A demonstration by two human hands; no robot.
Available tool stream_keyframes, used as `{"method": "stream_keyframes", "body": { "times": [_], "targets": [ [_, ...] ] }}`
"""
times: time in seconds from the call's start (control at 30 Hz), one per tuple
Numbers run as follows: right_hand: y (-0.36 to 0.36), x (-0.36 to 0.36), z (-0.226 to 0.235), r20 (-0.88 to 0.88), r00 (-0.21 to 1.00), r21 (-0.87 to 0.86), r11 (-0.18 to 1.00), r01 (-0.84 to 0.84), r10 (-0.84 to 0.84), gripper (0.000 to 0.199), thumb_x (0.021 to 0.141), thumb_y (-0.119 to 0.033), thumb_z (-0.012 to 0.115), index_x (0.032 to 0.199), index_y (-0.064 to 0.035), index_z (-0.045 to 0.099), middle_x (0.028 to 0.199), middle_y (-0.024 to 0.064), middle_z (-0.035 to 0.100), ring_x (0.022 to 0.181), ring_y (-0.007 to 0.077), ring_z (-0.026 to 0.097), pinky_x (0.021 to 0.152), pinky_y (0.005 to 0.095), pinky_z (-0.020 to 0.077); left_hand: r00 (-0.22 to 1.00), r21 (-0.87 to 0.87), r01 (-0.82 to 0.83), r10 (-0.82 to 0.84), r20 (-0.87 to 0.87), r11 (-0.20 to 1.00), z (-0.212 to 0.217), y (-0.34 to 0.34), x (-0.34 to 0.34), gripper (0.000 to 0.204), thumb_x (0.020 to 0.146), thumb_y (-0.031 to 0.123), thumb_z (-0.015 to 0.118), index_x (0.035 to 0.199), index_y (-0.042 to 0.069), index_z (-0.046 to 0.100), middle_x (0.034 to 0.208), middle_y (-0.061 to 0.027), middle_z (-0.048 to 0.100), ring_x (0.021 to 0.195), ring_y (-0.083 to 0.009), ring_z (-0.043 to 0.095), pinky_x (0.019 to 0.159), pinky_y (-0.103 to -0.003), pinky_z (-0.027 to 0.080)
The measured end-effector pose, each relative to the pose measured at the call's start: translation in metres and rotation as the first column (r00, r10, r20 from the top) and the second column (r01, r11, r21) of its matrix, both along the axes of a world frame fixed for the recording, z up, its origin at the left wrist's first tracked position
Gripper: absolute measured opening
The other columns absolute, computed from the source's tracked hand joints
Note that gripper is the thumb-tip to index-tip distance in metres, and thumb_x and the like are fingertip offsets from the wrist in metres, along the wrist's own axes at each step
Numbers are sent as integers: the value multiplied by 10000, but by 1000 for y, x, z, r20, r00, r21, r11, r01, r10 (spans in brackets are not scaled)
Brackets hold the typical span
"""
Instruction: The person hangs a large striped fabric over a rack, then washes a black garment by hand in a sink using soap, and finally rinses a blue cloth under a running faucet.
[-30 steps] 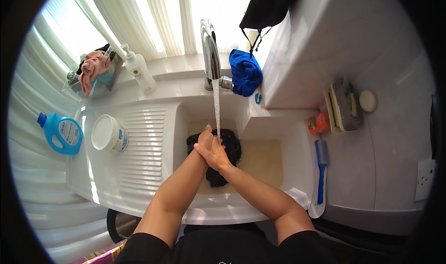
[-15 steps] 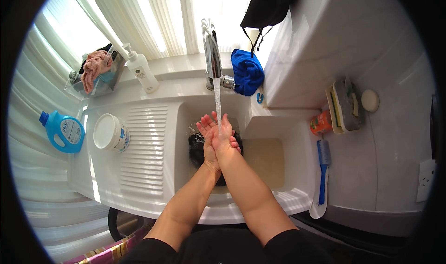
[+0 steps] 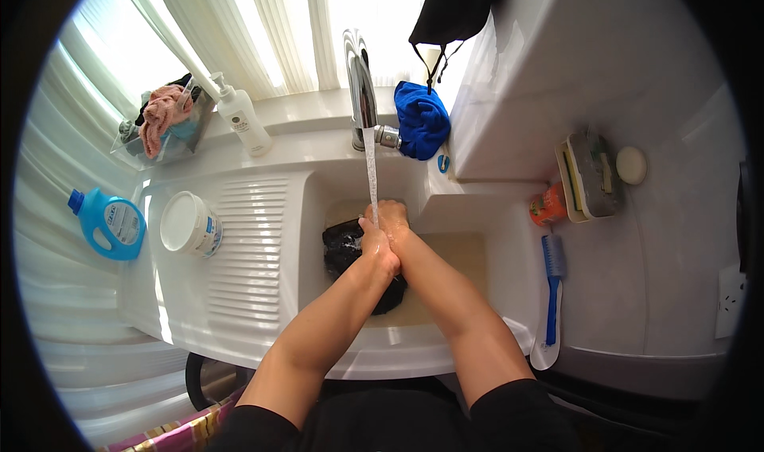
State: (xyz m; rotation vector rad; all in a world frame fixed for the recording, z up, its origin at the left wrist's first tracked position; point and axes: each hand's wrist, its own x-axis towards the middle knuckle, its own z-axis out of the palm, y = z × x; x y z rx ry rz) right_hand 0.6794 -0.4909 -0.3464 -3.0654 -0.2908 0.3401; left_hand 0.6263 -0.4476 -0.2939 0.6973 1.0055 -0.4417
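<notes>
Water falls from a chrome faucet (image 3: 362, 86) onto my hands, which are joined over the sink basin (image 3: 509, 293). My left hand (image 3: 377, 243) is closed around my right wrist. My right hand (image 3: 390, 212) has its back turned up under the stream; its fingers bend down out of sight, so I cannot tell whether they are closed. Below both hands a black cloth (image 3: 342, 245) lies in cloudy, yellowish water (image 3: 458, 269), partly hidden by my hands and forearms.
Left of the basin are a ribbed washboard (image 3: 248, 249), a white tub (image 3: 187, 224) and a blue detergent bottle (image 3: 110, 223). A pump bottle (image 3: 241, 120) and a bin of clothes (image 3: 167, 126) stand behind. A blue cloth (image 3: 422, 118) hangs by the faucet; a brush (image 3: 551, 281) lies right.
My right hand has turned from palm up with fingers spread to back up with fingers hidden. My left hand now grips the wrist from above; more of the black cloth shows.
</notes>
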Motion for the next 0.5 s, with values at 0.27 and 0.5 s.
{"method": "stream_keyframes", "body": {
  "times": [0.27, 0.5],
  "targets": [
    [-43, -20, 17, -136, 984, 98, 986, 132, -118, 307, 846, -333, 611, 1004, -85, 697, 976, 111, 691, 892, 322, 666, 757, 473, 520, 548, 525, 664, -824, 144, 533, -42, 20, 4, 661, 978, 562, 215, 826, 62, 620, 631, -110, 599, 596, -323, 590, 593, -482, 493],
    [-5, -97, 50, 545, 799, 775, 516, -365, -254, 239, 884, -242, 560, 1006, -77, 682, 1026, 91, 663, 1119, 319, 532, 993, 417, 387, 18, 951, -256, -984, -177, -175, -83, 57, 46, 455, 928, 462, 459, 815, 68, 654, 732, -177, 654, 785, -374, 644, 675, -472, 513]
  ]
}}
